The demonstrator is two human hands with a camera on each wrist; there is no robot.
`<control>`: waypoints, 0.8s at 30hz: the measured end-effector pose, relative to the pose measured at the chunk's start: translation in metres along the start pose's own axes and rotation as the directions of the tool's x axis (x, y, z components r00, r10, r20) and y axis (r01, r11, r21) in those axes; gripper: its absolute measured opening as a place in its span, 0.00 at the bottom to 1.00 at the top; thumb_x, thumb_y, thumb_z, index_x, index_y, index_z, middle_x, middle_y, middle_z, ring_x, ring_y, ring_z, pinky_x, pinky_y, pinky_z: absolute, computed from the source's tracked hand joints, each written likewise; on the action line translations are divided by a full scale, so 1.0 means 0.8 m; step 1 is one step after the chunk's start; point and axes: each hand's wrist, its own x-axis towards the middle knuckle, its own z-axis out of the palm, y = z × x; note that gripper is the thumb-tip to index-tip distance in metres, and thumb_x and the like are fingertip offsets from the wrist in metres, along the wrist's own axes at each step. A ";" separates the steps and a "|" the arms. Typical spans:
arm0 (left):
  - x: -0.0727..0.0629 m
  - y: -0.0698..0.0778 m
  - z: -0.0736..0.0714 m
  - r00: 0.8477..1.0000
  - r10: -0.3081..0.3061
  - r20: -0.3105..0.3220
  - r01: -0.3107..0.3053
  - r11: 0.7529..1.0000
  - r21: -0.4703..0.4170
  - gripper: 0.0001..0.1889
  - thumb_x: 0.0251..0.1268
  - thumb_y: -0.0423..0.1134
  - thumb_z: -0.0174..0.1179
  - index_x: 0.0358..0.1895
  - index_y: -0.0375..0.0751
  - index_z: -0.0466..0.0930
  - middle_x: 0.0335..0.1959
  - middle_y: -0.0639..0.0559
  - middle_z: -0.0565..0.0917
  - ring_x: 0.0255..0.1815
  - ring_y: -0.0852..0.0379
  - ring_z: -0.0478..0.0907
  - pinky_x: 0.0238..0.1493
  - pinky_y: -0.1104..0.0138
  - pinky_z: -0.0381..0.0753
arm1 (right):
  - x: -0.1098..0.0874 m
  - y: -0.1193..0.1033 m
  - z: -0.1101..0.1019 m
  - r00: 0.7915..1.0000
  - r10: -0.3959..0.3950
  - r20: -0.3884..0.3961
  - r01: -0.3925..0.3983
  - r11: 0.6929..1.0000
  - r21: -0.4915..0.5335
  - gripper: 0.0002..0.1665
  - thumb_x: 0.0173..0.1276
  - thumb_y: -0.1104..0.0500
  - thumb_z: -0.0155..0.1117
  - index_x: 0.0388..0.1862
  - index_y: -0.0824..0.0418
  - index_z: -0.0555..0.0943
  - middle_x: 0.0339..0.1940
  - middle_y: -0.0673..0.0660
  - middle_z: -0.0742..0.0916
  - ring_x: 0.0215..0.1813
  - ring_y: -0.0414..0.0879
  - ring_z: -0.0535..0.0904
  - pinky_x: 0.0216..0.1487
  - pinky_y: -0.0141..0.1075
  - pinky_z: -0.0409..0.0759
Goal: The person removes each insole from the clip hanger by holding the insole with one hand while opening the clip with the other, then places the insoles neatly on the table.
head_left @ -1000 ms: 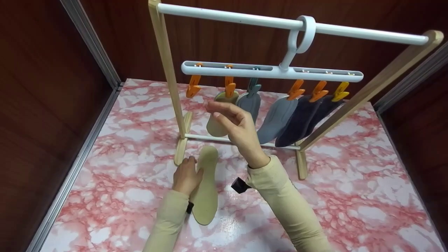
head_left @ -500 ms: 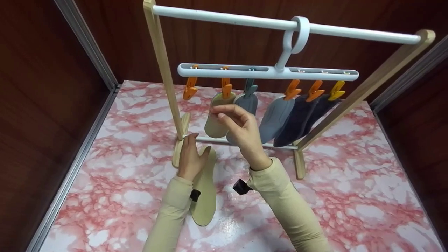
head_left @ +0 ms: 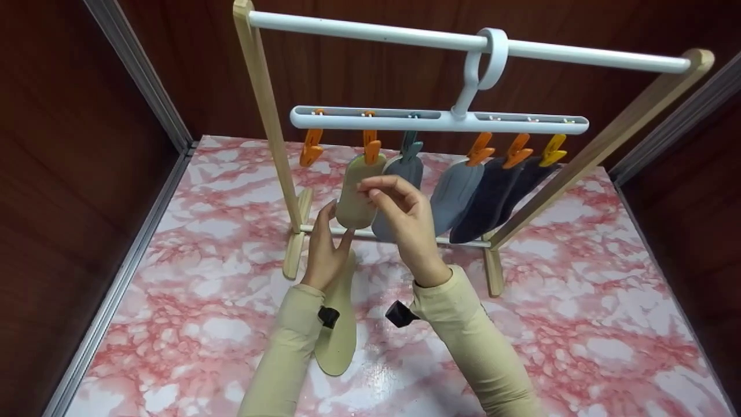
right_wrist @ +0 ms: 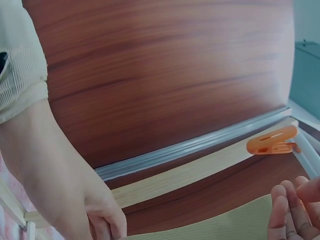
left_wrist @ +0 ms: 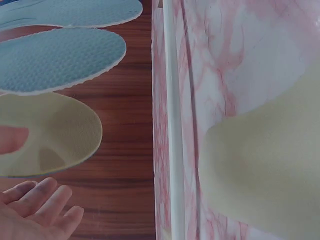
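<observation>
Left hand [head_left: 326, 255] and right hand [head_left: 412, 231] at a hanging insole [head_left: 350, 200], neither seen gripping it.
The left hand's fingers and thumb stand apart by the insole's lower end; the right hand's fingers bend loosely before it, nothing visible between them and the thumb. Whether either touches it cannot be told. Hung from an orange clip [head_left: 371, 152], the insole looks light, thin and bendable, hardly fragile, best pinched by the edges near its free end. A second insole [head_left: 338, 347] lies on the table [head_left: 202, 330].
</observation>
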 end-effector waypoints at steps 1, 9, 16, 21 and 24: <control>0.001 0.000 0.001 1.000 0.006 0.006 -0.006 1.000 -0.002 0.28 0.65 0.30 0.58 0.66 0.30 0.59 0.62 0.35 0.71 0.65 0.41 0.68 0.67 0.51 0.63 | 0.000 0.000 0.000 1.000 0.002 -0.004 -0.002 1.000 -0.001 0.09 0.67 0.67 0.57 0.42 0.68 0.82 0.40 0.53 0.87 0.45 0.47 0.83 0.48 0.41 0.77; 0.004 0.005 0.008 1.000 0.025 0.015 -0.025 0.999 0.022 0.27 0.62 0.23 0.55 0.66 0.31 0.61 0.59 0.35 0.73 0.60 0.42 0.71 0.62 0.50 0.68 | 0.002 0.000 -0.004 1.000 0.010 -0.029 -0.009 1.000 0.017 0.09 0.67 0.68 0.56 0.42 0.66 0.82 0.38 0.53 0.87 0.43 0.46 0.83 0.48 0.41 0.79; 0.006 0.006 0.013 0.999 0.035 -0.021 -0.035 0.999 0.023 0.27 0.60 0.20 0.53 0.64 0.29 0.62 0.58 0.34 0.74 0.63 0.41 0.70 0.64 0.51 0.67 | 0.002 -0.002 -0.006 0.999 -0.018 -0.046 0.019 1.000 0.017 0.09 0.67 0.68 0.56 0.42 0.68 0.82 0.38 0.53 0.87 0.43 0.46 0.82 0.45 0.39 0.78; 0.003 0.004 0.015 0.998 0.039 -0.049 -0.038 0.999 0.032 0.24 0.58 0.19 0.51 0.60 0.28 0.65 0.54 0.34 0.75 0.59 0.40 0.72 0.62 0.51 0.68 | 0.002 -0.003 -0.008 0.998 -0.032 -0.047 0.032 0.999 -0.013 0.09 0.67 0.66 0.57 0.43 0.68 0.81 0.39 0.54 0.87 0.44 0.48 0.81 0.47 0.38 0.78; 0.000 0.004 0.016 0.997 0.047 -0.056 -0.045 0.998 0.035 0.23 0.57 0.18 0.50 0.58 0.28 0.66 0.52 0.34 0.75 0.57 0.40 0.73 0.60 0.51 0.70 | 0.003 -0.004 -0.008 0.998 -0.032 -0.045 0.031 0.999 -0.023 0.10 0.67 0.66 0.57 0.44 0.68 0.81 0.40 0.54 0.87 0.45 0.50 0.82 0.49 0.41 0.79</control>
